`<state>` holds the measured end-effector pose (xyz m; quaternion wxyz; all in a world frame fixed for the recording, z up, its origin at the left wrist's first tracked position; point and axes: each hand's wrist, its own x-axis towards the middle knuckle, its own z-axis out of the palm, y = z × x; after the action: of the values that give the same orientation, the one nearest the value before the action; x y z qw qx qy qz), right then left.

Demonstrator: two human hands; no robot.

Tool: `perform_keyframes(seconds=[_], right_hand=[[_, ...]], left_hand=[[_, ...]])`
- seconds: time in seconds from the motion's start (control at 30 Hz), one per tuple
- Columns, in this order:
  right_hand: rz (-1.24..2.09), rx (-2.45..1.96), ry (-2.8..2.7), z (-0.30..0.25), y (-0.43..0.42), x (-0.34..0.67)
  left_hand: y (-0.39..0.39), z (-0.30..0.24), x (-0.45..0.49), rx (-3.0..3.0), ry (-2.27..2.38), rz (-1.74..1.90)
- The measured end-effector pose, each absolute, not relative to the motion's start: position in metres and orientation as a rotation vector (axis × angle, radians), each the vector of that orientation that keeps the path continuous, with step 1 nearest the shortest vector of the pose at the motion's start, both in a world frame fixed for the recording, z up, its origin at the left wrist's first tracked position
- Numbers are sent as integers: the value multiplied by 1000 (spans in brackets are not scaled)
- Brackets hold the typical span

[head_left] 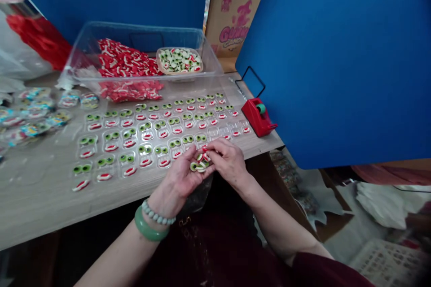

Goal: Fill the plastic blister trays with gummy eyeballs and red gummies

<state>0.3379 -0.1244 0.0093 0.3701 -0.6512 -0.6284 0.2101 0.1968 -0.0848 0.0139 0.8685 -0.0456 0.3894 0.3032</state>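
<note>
My left hand [183, 175] is cupped palm up over the table's front edge, holding a small heap of gummy candies [201, 163], green eyeballs and red-and-white pieces. Above that palm the fingers of my right hand [227, 159] are pinched on a small red gummy candy [204, 149]. Rows of clear plastic blister trays [147, 132] lie beyond both hands. Most contain two green gummy eyeballs [82, 169] above a red-and-white gummy mouth [81, 185]. Towards the right end of the front row, a few trays [232, 128] show only mouths.
A large clear bin [210, 65] at the back contains red-and-white gummies [126, 63] and a tub [179, 61] of eyeballs. Wrapped candies [33, 114] are piled at left. A red tape dispenser [258, 117] stands at the right edge, beside a blue panel [336, 63].
</note>
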Motion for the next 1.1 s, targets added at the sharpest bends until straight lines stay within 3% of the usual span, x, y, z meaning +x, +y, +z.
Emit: perform_keyframes(seconds=[0.4, 0.7, 0.9, 1.1], right_hand=[[292, -1483, -2143, 15, -150, 318], [529, -1500, -1694, 4, -153, 328], [462, -1738, -1433, -2, -108, 361], [361, -2048, -1750, -14, -50, 366]], left_hand=[[-86, 15, 196, -163, 828, 686], [-94, 9, 199, -120, 840, 652], [-98, 2, 205, 2, 910, 593], [-92, 7, 205, -7, 967, 580]])
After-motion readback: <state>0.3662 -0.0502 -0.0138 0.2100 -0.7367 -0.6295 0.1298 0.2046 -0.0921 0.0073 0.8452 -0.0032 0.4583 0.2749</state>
